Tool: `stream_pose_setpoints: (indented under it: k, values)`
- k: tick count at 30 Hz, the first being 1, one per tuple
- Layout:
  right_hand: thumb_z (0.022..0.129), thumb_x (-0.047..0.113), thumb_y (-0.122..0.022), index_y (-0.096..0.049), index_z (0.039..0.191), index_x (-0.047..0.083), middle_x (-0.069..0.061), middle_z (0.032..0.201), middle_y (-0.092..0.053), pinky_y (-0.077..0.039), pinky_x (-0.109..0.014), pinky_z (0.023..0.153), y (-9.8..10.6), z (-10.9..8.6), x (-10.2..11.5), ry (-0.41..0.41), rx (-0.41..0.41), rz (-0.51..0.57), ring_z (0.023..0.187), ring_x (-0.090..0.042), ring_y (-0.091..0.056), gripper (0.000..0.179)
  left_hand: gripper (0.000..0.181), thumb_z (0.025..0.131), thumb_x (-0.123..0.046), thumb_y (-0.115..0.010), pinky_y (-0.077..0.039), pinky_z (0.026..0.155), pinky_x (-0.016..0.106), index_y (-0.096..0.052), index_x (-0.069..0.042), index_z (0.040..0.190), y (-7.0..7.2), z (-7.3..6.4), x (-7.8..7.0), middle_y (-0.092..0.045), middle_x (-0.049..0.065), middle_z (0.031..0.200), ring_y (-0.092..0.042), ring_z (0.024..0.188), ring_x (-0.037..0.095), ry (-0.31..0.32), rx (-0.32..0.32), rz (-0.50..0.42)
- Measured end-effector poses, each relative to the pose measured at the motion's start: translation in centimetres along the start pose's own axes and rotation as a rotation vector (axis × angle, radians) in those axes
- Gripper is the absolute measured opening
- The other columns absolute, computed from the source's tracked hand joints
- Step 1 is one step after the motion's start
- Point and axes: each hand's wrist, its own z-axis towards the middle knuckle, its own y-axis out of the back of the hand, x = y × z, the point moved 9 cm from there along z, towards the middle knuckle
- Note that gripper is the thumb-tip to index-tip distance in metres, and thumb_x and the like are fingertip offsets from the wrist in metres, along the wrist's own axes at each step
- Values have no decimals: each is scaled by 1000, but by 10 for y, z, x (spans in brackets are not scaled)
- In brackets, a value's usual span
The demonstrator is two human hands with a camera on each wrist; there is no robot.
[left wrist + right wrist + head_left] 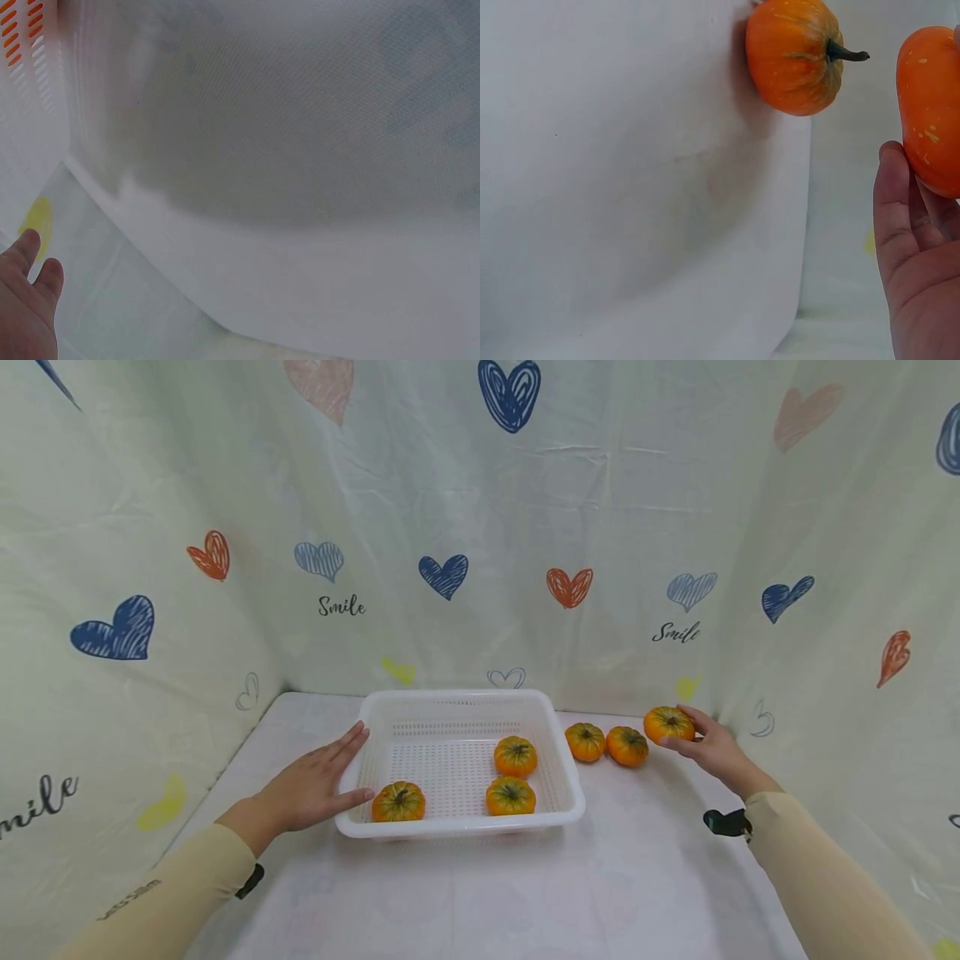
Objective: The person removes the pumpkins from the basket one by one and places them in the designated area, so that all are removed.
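Observation:
My left hand (303,789) rests with straight fingers on the left rim of a white plastic basket (465,828). In the left wrist view only a few fingertips (49,279) show, below the slotted basket wall (26,127). Inside the basket sit three small orange-green pumpkins: one front left (398,802), one at right (515,756) and one front right (511,796). At the right, my right hand (716,752) grips another small pumpkin (667,725) between thumb and fingers. The right wrist view shows this held pumpkin (934,112) apart from a stemmed one (791,56) on the table.
Two more pumpkins, one nearer the basket (585,742) and one beside it (627,747), lie on the white-covered table (517,893) between basket and right hand. A pale curtain (495,510) printed with hearts hangs behind the table and along both sides.

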Motion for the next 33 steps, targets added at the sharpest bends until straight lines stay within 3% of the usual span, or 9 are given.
stream_pose_setpoints:
  k: [17,33]
  values:
    - [92,47,-69,-11,160,5,-36,152,-20,-42,-61,101,4,1,-28,-38,-37,8,127,-52,-38,98,94,94,-65,-51,-32,110,60,-20,-3,158,1,0,-2,-16,14,165,-29,144,38,5,0,3]
    - [92,49,-68,-8,159,3,-37,153,-19,-43,-55,102,0,3,-56,-131,-67,31,124,-49,-43,101,94,94,-66,-50,-30,111,59,-19,-5,159,1,0,-1,-14,12,165,-27,145,37,11,5,1]
